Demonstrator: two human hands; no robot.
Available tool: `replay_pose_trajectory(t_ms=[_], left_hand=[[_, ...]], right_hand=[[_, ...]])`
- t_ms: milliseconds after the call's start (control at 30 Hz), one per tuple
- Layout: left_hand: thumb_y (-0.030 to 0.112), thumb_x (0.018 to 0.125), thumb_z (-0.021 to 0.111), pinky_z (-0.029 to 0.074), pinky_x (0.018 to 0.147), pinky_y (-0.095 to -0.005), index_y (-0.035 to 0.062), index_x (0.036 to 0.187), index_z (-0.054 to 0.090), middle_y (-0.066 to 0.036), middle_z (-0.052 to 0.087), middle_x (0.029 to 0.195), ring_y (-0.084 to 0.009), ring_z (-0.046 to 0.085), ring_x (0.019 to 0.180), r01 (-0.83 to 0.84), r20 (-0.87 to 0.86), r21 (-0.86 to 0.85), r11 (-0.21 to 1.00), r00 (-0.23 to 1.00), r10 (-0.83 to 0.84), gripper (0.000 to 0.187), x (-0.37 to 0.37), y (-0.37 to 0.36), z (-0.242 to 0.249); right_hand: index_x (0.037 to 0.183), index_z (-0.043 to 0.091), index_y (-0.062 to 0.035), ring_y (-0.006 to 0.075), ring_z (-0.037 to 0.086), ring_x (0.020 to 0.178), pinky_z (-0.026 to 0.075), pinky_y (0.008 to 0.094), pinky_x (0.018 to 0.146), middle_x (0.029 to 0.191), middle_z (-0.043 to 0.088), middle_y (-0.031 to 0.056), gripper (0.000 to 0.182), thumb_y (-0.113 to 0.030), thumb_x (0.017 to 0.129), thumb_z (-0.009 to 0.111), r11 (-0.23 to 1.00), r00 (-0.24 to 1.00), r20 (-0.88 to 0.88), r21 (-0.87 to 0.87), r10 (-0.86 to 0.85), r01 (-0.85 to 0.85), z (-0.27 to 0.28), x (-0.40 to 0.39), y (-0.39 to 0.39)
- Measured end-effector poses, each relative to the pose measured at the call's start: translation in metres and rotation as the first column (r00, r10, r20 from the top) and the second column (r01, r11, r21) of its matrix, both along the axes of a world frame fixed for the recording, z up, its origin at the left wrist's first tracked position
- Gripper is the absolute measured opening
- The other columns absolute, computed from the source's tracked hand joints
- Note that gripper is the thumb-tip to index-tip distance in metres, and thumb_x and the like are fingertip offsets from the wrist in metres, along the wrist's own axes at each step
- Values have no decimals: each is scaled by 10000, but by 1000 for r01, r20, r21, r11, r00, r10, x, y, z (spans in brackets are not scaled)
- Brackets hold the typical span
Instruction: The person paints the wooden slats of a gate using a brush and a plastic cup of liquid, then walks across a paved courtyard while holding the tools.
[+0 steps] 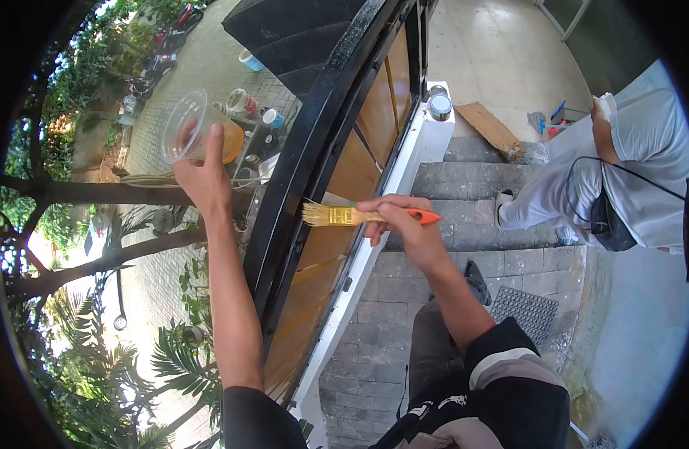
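Observation:
My left hand (203,168) is wrapped round a clear plastic cup (186,123) with amber liquid in its bottom, held out beyond the railing and tilted. In my right hand (404,221) is a paintbrush (344,215) with pale bristles, a yellow ferrule and an orange-tipped handle. Its bristles point left and overlap the inner edge of the black metal railing (296,179) in this view. Below the rail, brown wood-coloured panels (374,112) fill the frame.
Tins (439,105) stand on a white post by the steps (464,179). Another person in pale clothes (636,157) is on the steps at right, near a cardboard piece (490,129). Several paint containers (241,103) sit beyond the railing, near tree branches (98,193). A rubber mat (524,310) lies on the paving.

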State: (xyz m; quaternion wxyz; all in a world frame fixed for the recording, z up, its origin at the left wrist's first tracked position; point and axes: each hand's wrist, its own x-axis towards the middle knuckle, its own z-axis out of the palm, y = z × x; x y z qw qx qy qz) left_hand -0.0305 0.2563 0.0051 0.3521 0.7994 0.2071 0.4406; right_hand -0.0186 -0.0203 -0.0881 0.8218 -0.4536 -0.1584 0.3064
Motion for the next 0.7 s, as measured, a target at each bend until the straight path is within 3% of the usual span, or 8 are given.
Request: replay_pose_trajectory(t_ms=[100, 233, 300, 367, 433, 500, 633, 700], left_hand=[[309, 812, 762, 451, 896, -355, -19, 1178, 600, -170, 585, 1129, -242, 568, 1038, -9, -23, 16, 1000, 1000, 9, 517, 0, 3, -1], [321, 789, 777, 445, 873, -350, -5, 1174, 608, -150, 581, 1095, -230, 555, 1007, -24, 6, 46, 999, 1000, 24, 532, 2, 10, -4], [319, 776, 785, 440, 854, -344, 0, 1172, 608, -131, 572, 1080, -217, 538, 980, 13, 19, 13, 1000, 1000, -13, 538, 4, 10, -2], [311, 764, 794, 438, 854, -351, 3, 1168, 608, -122, 563, 1089, -215, 535, 971, 14, 53, -31, 999, 999, -12, 541, 5, 4, 2], [310, 833, 747, 431, 936, -366, 4, 1195, 606, -153, 559, 1156, -242, 550, 1049, -21, -23, 89, 996, 999, 23, 494, 3, 4, 4], [330, 816, 759, 423, 938, -367, 8, 1196, 604, -145, 551, 1155, -237, 528, 1062, -19, -3, 85, 996, 1000, 20, 522, 3, 4, 5], [327, 820, 750, 409, 936, -368, 15, 1185, 606, -133, 546, 1150, -235, 508, 1065, -84, -64, 96, 992, 994, 90, 502, 4, 0, 6], [327, 831, 738, 405, 932, -379, 17, 1192, 604, -133, 546, 1147, -241, 510, 1065, -60, 32, 105, 993, 998, 57, 494, 5, 4, 2]], right_hand=[[1097, 657, 99, 175, 628, 644, 533, 294, 621, 777, 665, 155, 365, -176, 962, 457, 997, 998, 10, -53, -61, 61, 6, 7, -12], [1094, 658, 95, 177, 630, 644, 531, 296, 622, 765, 660, 151, 381, -204, 965, 460, 993, 994, 54, -69, -95, 98, 22, 28, -15], [1093, 659, 86, 178, 630, 635, 527, 294, 623, 751, 657, 140, 393, -232, 969, 464, 998, 997, -55, -50, -48, 45, 30, 34, -11], [1091, 659, 84, 177, 630, 627, 527, 293, 622, 748, 658, 135, 397, -240, 970, 465, 994, 999, -37, -108, 4, -8, 36, 43, -11], [1088, 660, 83, 176, 629, 619, 526, 292, 621, 745, 660, 129, 400, -247, 970, 466, 985, 998, -21, -159, 58, -61, 39, 50, -7], [1095, 656, 83, 175, 627, 605, 524, 290, 618, 736, 661, 118, 402, -251, 969, 470, 978, 995, -85, -201, 46, -62, 34, 55, -1], [1109, 661, 44, 149, 635, 605, 521, 243, 606, 740, 665, 112, 385, -260, 963, 476, 990, 992, -126, -143, -5, -14, 21, 62, 4], [1116, 655, 45, 151, 634, 604, 522, 247, 603, 745, 663, 113, 385, -263, 966, 480, 994, 988, -154, -107, 12, -29, 16, 62, 4]])
